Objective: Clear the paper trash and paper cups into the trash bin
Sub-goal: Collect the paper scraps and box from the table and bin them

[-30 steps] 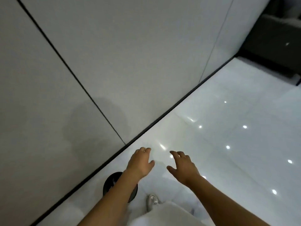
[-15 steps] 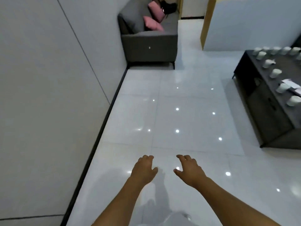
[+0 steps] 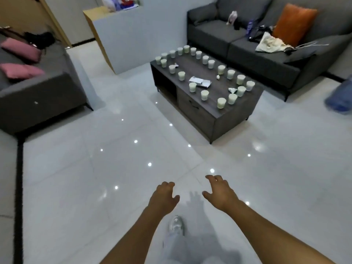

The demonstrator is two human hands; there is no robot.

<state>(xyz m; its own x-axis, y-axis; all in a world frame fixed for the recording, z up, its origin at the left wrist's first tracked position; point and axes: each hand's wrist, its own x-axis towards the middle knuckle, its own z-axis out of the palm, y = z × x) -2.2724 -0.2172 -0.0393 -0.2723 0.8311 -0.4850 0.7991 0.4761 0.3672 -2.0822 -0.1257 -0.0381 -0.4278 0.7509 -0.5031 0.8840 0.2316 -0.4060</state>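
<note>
Head view: left hand (image 3: 164,196) and right hand (image 3: 219,191) both empty, fingers loosely curled, over floor. Cups (image 3: 204,95) ring the table (image 3: 236,109) edges, papers (image 3: 200,81) mid-top; well ahead, slightly right. Right hand nearer. Bin unseen.

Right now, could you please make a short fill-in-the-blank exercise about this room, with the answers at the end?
1. The paper cups stand on the dark coffee ____.
2. Both the left hand and the right hand hold ____.
3. The orange cushion leans on the grey ____ behind the cups.
4. Flat paper trash lies among the cups, near the ____ of the tabletop.

Missing words: table; nothing; sofa; middle
</note>
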